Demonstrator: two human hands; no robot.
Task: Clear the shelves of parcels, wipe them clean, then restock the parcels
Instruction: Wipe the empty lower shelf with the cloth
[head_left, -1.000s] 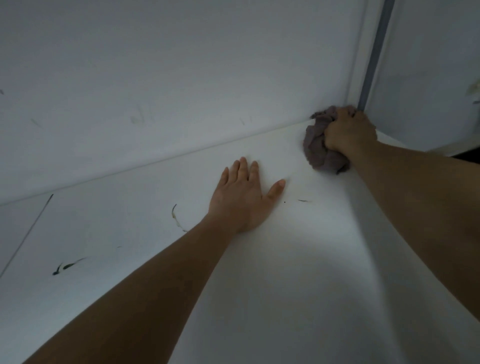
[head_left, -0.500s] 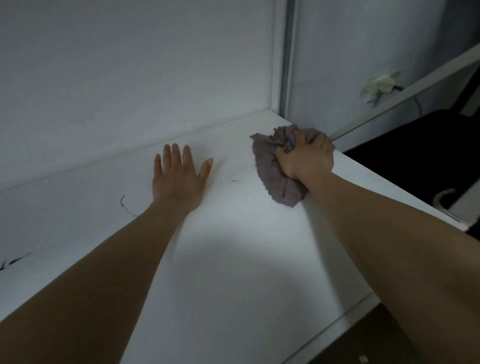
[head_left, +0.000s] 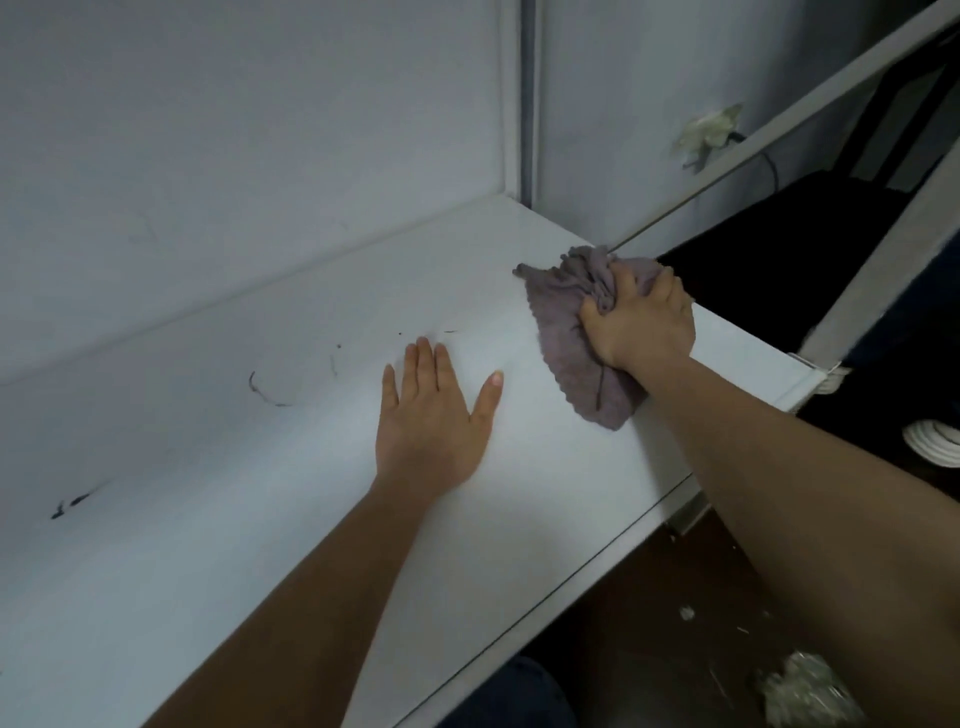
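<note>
A white shelf board (head_left: 218, 519) fills the view, with no parcels on it. My left hand (head_left: 434, 421) lies flat on the board near its middle, fingers straight and spread. My right hand (head_left: 641, 325) grips a bunched grey-purple cloth (head_left: 563, 332) and presses it onto the board close to the right end. Part of the cloth spreads out to the left of and below my fist. Dark scuff marks (head_left: 70, 506) and thin curved streaks (head_left: 265, 389) show on the board to the left of my left hand.
The shelf's white back panel (head_left: 234, 156) rises behind the board, ending at a vertical post (head_left: 522, 98) at the right. Past the right end is a dark gap with a slanted white rail (head_left: 779, 124). Below the front edge lies a dark floor with crumpled debris (head_left: 800, 691).
My right hand has dragged the cloth from the back right corner forward along the right end of the shelf. My view has swung right and down. My left hand stays flat on the board.
</note>
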